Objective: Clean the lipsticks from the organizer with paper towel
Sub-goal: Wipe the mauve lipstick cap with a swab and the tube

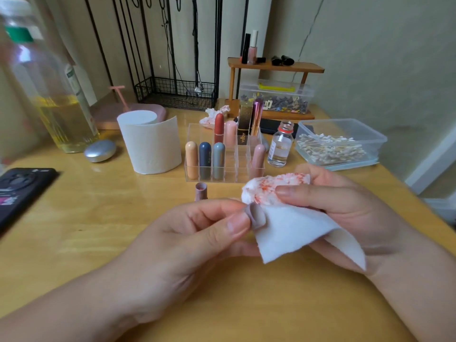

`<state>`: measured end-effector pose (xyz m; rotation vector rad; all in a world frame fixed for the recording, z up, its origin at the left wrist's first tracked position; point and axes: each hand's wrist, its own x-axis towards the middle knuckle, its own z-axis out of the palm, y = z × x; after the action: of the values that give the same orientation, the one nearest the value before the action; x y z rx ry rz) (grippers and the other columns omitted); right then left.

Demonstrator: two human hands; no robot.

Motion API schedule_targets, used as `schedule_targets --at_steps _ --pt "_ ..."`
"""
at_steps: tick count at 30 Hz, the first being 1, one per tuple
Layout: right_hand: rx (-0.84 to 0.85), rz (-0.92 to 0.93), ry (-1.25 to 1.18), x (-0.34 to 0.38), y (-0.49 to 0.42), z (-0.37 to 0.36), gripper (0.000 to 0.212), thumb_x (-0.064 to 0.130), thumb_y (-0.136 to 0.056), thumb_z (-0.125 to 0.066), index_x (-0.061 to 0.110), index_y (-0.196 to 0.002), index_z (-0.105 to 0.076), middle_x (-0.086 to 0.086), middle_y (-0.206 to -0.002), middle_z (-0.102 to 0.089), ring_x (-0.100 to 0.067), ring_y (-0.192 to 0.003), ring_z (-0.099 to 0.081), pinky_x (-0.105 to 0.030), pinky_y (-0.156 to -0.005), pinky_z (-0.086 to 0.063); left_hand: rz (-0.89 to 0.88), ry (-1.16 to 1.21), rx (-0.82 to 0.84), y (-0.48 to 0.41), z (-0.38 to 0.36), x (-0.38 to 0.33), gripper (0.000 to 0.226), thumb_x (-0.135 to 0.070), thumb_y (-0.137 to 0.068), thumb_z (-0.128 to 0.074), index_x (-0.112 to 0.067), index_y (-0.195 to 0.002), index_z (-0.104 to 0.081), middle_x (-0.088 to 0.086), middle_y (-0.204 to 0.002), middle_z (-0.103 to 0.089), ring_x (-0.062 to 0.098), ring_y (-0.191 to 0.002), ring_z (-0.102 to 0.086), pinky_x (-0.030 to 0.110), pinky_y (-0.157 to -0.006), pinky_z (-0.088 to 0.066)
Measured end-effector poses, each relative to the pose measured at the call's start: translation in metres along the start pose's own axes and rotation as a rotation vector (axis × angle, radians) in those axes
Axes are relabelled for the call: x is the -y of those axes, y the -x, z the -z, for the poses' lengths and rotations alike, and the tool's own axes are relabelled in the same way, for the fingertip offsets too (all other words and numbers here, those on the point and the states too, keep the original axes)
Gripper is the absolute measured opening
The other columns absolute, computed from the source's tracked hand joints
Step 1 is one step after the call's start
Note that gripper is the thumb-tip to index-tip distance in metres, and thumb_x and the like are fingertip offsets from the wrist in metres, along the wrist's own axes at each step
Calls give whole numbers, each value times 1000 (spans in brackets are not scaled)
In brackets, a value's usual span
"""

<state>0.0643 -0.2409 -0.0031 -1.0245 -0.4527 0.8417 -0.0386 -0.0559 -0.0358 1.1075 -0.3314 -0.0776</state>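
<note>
1. Yellow wood makes up the worktop, and it stands against a pale wall.
2. Our left hand pinches a small mauve lipstick piece between the thumb and the first finger. We cannot tell if it is the cap or the bottom half.
3. Our right hand has its fingers curled round a white paper towel. The bunched top end of the towel has red and orange smears on it.
4. The towel touches the mauve piece, just above the worktop and in front of the organizer.
5. The clear organizer sits just behind our hands. Its front row has a peach lipstick, a dark blue lipstick, a grey lipstick and a pink lipstick.
6. Its back row has a red lipstick, a pale pink lipstick, a black and gold lipstick and a shiny pink tube.
7. Another mauve piece stands upright on the worktop, just in front of the organizer.
8. A paper towel roll stands to the left of the organizer.
9. A small glass bottle with no cap stands to the right, next to a clear box of cotton swabs.
10. A big bottle of yellow liquid and a dark phone are far to the left.
</note>
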Motion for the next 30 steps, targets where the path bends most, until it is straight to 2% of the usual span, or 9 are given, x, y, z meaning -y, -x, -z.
schedule_targets --at_steps 2,4,9,12,15,19,22,26,30 --pt "-115 128 149 1 3 -1 31 -11 -70 -75 13 -72 -57 -22 -91 -65 -35 -83 -67 -50 -76 -58 -10 42 29 -1 1 -4 27 -23 -89 -70 -6 -109 -73 12 -114 -71 26 -111 -65 32 -93 -51" --pt "-71 266 225 3 9 -2 28 -3 -66 -78 14 -68 -56 -20 -79 -64 -31 -74 -67 -36 -62 -58 -22 108 98 1 2 -9 26 -12 -89 -69 2 -111 -68 11 -106 -71 21 -102 -67 27 -91 -51" --pt "66 477 318 9 16 -7 24 -6 -71 -75 11 -76 -60 -14 -85 -71 -22 -86 -71 -31 -74 -57 -61 0 148 3 5 -13 29 -13 -81 -78 0 -106 -70 18 -113 -63 34 -109 -58 39 -99 -46" --pt "76 534 404 9 16 -6 22 5 -74 -80 8 -79 -58 -17 -87 -71 -26 -85 -70 -33 -78 -55 -59 -20 167 4 6 -13 29 -13 -80 -79 -1 -105 -71 20 -114 -61 36 -110 -56 43 -100 -45" --pt "28 545 505 8 16 -4 24 14 -75 -82 11 -79 -58 -16 -84 -69 -29 -75 -65 -35 -67 -52 -57 -28 136 3 7 -12 29 -15 -78 -81 -2 -102 -72 17 -111 -61 34 -107 -56 41 -98 -46" --pt "31 446 672 9 18 -2 28 21 -74 -84 16 -78 -57 -17 -72 -59 -27 -61 -51 -30 -55 -42 -11 -91 37 3 8 -10 27 -20 -74 -85 -11 -98 -75 10 -101 -70 23 -96 -64 32 -86 -51" --pt "32 211 923 7 15 3 28 13 -72 -83 21 -77 -55 -8 -68 -59 -15 -60 -49 -25 -52 -40 45 -336 -56 3 8 -4 20 -20 -75 -83 -15 -92 -76 4 -91 -73 14 -85 -67 26 -78 -53" --pt "46 -42 1229 -1 9 6 30 16 -77 -81 30 -81 -55 -1 -73 -60 -14 -64 -52 -33 -59 -45 -27 -937 -57 5 6 -10 18 -38 -82 -76 -23 -93 -73 -3 -93 -70 18 -89 -68 38 -80 -55" --pt "33 -122 1301 -3 6 3 28 24 -78 -80 36 -85 -56 8 -75 -62 -4 -62 -52 -23 -58 -45 -142 -890 -135 6 8 -36 21 -32 -76 -82 -24 -93 -73 2 -86 -74 26 -76 -68 44 -70 -55"
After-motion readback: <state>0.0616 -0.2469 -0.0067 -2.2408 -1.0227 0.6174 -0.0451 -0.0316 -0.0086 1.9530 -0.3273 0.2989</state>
